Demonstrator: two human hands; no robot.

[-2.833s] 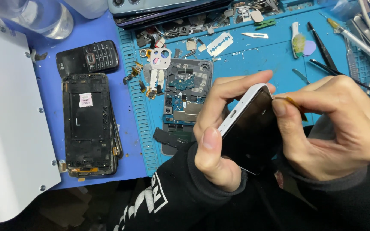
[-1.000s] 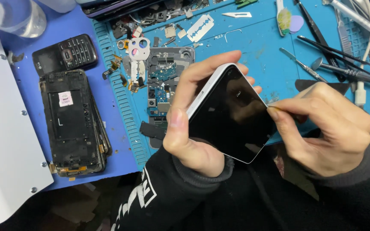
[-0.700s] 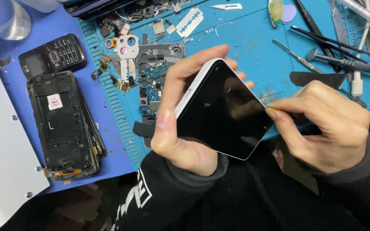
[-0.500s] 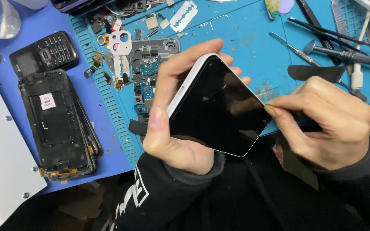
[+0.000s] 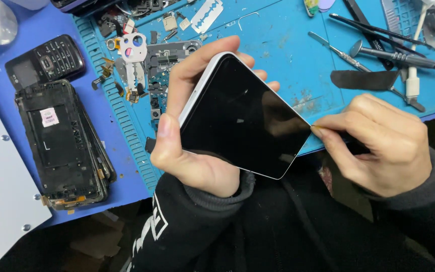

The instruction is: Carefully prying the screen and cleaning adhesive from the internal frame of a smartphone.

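A smartphone [image 5: 245,116] with a dark screen and white frame is held tilted above the bench [image 5: 283,45], over its near edge. It is gripped by the left hand [image 5: 192,146]: thumb pressed along the lower-left edge of the frame, fingers [image 5: 202,58] curled round the far upper edge, so the hand is closed on the phone.

The right hand [image 5: 378,146] is set against the phone's right corner. Its fingers are pinched together at the frame edge; something thin seems to be held between thumb and forefinger, but it is too small to be identified.

On the blue mat behind the phone, a stripped circuit board [image 5: 169,53] and a white camera bezel part [image 5: 134,48] are seen, with small loose parts around them. A razor blade [image 5: 206,15] is lying further back. To the right, screwdrivers and tweezers [image 5: 393,55] are laid out, with a flat black spudger piece [image 5: 363,79] just beside them.

At left, a stack of dismantled black phone frames [image 5: 61,146] is resting on the darker blue mat, with a small keypad phone [image 5: 44,63] just behind it.
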